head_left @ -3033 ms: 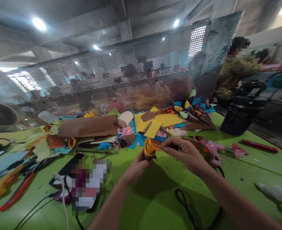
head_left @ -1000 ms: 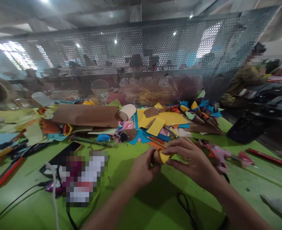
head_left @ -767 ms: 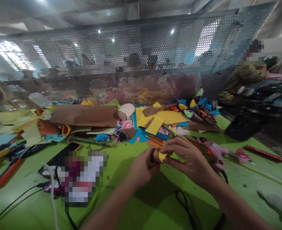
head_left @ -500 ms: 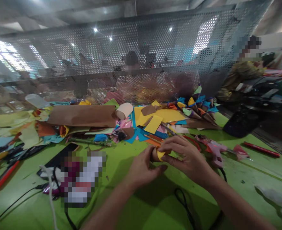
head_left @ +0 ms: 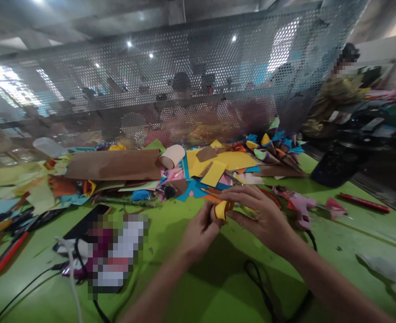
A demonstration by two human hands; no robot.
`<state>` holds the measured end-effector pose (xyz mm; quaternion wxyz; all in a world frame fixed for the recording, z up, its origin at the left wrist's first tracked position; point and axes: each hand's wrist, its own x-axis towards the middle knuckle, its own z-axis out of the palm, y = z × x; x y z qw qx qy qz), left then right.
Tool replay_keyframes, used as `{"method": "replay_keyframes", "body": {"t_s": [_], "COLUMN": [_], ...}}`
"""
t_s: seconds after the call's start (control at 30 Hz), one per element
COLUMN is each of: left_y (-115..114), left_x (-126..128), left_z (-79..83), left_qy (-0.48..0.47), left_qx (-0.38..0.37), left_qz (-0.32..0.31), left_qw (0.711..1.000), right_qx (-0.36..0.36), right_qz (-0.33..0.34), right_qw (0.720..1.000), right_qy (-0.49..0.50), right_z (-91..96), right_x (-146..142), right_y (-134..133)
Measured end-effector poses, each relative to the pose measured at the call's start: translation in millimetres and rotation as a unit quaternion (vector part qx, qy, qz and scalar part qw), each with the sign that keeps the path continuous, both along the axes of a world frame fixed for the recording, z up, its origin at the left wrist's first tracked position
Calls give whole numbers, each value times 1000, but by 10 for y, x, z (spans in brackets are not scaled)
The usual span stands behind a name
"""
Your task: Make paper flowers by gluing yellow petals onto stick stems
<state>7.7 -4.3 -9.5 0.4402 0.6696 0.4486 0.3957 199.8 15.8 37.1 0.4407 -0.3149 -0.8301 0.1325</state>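
Note:
A small rolled paper piece, brown outside with a curled yellow strip (head_left: 221,210) at its open end, is held above the green table. My left hand (head_left: 201,231) is closed round its brown side, thumb pressed along it. From the right, my right hand (head_left: 256,213) pinches at the yellow paper's edge, with its fingers bent over the top and the thumb below. The contact of the right fingertips is partly hidden. Behind the hands lie a yellow paper strip (head_left: 214,174) and scissors (head_left: 234,177).
A pink glue gun (head_left: 302,208) lies to the right, near a red pen (head_left: 364,202). Brown paper (head_left: 113,164) and paper cones (head_left: 281,152) line the back. Pliers (head_left: 7,255), a phone (head_left: 86,222) and cables are at left. A person (head_left: 339,92) sits at far right.
The rolled piece has turned, so more of its yellow paper shows. My left thumb has closed in on it, and the right fingers have shifted slightly. The view has moved a little.

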Motion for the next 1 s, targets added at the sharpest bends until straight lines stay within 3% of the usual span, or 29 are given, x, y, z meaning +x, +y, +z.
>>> {"method": "replay_keyframes", "body": {"t_s": [0.27, 0.57, 1.0], "left_y": [27, 15, -22], "left_x": [5, 6, 40], "left_z": [-6, -3, 9], "left_qy": [-92, -3, 48], "left_qx": [-16, 6, 23], "left_qz": [3, 13, 0], "left_qw": [996, 1000, 999], "right_qx": [23, 71, 49], "right_qz": [-72, -73, -17], "right_qw": [996, 995, 999], "right_qy": [50, -12, -15], "right_z": [-29, -35, -72], "right_x": [-4, -5, -89], "right_y": [-27, -1, -27]}}
